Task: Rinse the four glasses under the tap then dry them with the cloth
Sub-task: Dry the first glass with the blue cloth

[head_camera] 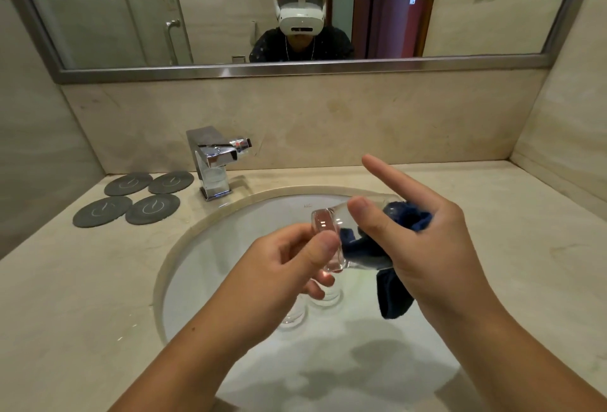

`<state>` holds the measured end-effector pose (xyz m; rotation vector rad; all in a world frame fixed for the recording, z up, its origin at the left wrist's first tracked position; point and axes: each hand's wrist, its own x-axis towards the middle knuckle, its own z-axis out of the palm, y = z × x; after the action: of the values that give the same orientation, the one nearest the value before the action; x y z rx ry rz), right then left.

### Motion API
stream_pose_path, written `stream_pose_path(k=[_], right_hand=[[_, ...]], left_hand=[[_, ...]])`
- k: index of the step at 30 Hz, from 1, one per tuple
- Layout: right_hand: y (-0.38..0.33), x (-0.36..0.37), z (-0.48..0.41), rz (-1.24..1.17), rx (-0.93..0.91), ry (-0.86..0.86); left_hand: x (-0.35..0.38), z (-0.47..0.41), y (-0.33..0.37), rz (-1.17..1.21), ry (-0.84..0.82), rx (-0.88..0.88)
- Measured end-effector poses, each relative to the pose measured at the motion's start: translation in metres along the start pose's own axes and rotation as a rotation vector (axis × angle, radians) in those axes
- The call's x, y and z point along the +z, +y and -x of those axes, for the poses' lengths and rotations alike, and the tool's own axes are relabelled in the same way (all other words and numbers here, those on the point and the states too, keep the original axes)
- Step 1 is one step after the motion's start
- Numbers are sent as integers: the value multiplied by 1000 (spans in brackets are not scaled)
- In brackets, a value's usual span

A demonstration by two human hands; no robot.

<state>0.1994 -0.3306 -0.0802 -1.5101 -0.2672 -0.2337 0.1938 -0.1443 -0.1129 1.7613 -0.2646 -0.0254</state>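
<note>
Over the white sink I hold a clear glass on its side, base toward the left. My left hand grips the thick base. A dark blue cloth is stuffed into the glass, and its end hangs down below. My right hand wraps the glass's open end and the cloth, index finger pointing up. Two more clear glasses stand in the basin under my hands, partly hidden. The chrome tap stands at the back left; no water is running.
Several round grey coasters lie on the beige counter left of the tap. A wall mirror above shows a person wearing a white headset. Side walls close in at left and right.
</note>
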Motion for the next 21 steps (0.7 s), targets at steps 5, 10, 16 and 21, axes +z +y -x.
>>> stream_pose_path(k=[5,10,16,21], right_hand=[[3,-2,-6,36,37,36],[3,-2,-5,-16,35,68],[-1,2,-2,-12,-29,106],[6,2,-1,73,-14,47]], left_hand=[[-2,4,-5,-309,2,142],[-2,7,-3,-543,49,272],[7,3,3,-64,-1,-12],[7,2,1,39,10,-58]])
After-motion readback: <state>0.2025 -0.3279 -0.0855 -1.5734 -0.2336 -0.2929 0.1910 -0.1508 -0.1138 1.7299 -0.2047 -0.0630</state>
